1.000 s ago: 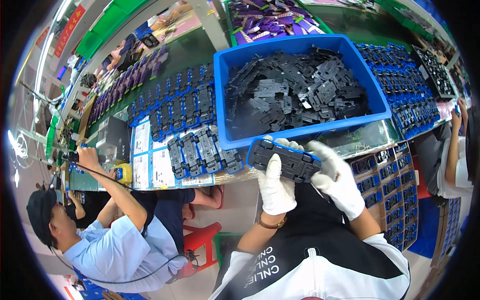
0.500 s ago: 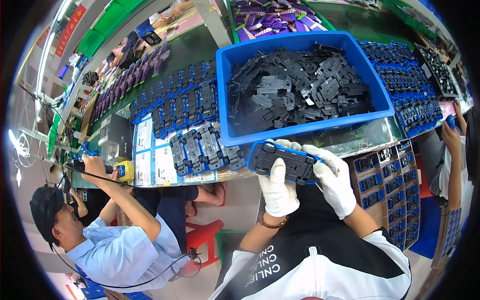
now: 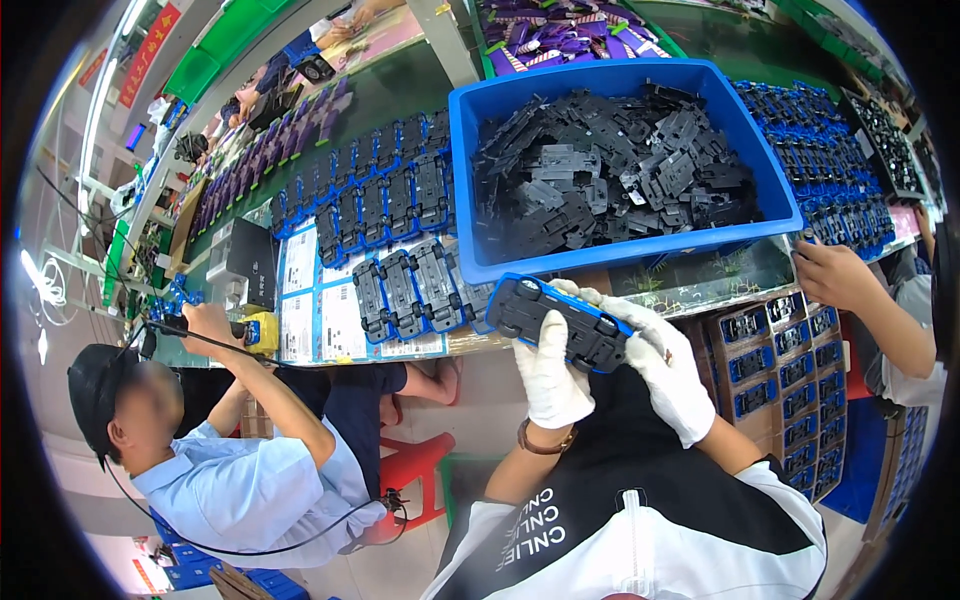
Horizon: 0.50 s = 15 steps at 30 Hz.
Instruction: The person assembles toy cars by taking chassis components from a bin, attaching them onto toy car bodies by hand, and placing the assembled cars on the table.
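Observation:
A blue toy car (image 3: 562, 325) is held in front of me with its black underside up, tilted so its left end is higher. My left hand (image 3: 553, 388), in a white glove, grips its left part, the thumb lying across the underside. At the other end my right hand (image 3: 675, 378), also gloved, closes around the car's edge. Just beyond stands a large blue bin (image 3: 630, 262) with a heap of black plastic chassis plates (image 3: 610, 185). To its left, more toy cars (image 3: 425, 290) lie underside up in rows on the bench.
Divided cartons of toy cars (image 3: 790, 395) stand at my right. More cars (image 3: 815, 150) fill the bench beyond, where a co-worker's hand (image 3: 840, 275) reaches in. Another person (image 3: 240, 490) works at left beside a red stool (image 3: 420, 475). Purple parts (image 3: 570, 30) lie behind the bin.
The toy car has tilted, its right end dropping, with both hands still on it. The co-worker's hand at the right has come nearer the bench edge. The whole view has shifted slightly.

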Available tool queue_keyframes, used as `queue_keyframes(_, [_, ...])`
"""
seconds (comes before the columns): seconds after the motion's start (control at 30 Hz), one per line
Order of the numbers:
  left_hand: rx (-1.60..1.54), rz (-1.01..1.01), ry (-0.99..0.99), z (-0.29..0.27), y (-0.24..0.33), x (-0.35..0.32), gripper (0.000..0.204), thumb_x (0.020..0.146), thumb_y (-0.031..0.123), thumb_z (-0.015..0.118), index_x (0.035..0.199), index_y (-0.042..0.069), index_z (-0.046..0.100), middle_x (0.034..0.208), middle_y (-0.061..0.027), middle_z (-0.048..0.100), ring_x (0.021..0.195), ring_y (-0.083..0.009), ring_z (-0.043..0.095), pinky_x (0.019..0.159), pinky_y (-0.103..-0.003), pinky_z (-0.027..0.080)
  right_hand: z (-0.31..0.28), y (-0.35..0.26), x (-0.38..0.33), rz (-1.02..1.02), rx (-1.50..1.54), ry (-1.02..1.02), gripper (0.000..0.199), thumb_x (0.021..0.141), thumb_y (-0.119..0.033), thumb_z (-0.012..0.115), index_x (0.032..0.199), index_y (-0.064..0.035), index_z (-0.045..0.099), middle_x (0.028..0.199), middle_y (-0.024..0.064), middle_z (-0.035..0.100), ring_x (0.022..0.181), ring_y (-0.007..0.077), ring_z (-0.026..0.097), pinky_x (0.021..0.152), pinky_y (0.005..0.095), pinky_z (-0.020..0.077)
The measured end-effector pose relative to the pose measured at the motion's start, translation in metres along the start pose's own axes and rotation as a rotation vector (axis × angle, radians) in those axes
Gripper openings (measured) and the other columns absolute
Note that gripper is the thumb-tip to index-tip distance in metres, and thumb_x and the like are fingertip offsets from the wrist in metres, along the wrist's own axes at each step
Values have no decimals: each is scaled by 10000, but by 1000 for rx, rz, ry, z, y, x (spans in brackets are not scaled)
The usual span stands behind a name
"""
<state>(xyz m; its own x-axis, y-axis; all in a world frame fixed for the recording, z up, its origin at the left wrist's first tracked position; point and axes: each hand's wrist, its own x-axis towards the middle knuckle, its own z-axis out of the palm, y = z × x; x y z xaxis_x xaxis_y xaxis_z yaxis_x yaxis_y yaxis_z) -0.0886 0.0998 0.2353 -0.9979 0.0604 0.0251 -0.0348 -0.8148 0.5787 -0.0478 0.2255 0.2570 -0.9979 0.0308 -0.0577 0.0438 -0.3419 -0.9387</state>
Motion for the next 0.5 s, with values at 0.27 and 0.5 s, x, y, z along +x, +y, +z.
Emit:
queue_keyframes(0.27, [39, 37, 9, 1, -1, -4, 448, 900, 236, 708, 1262, 80, 495, 1179, -85, 577, 1081, -258, 600, 956, -421, 511, -1, 15, 4, -210, -116, -42, 382, 934, -177, 657, 1266, -3, 590, 1250, 118, 604, 1147, 184, 564, 999, 324, 439])
queue_keyframes(0.5, [36, 2, 34, -14, 3, 0, 470, 887, 248, 718, 1257, 64, 494, 1162, -99, 580, 1067, -263, 602, 962, -424, 507, 6, 13, 4, 78, -23, -17, 325, 934, -125, 636, 1231, 0, 598, 1273, 110, 573, 1168, 189, 556, 1008, 335, 439])
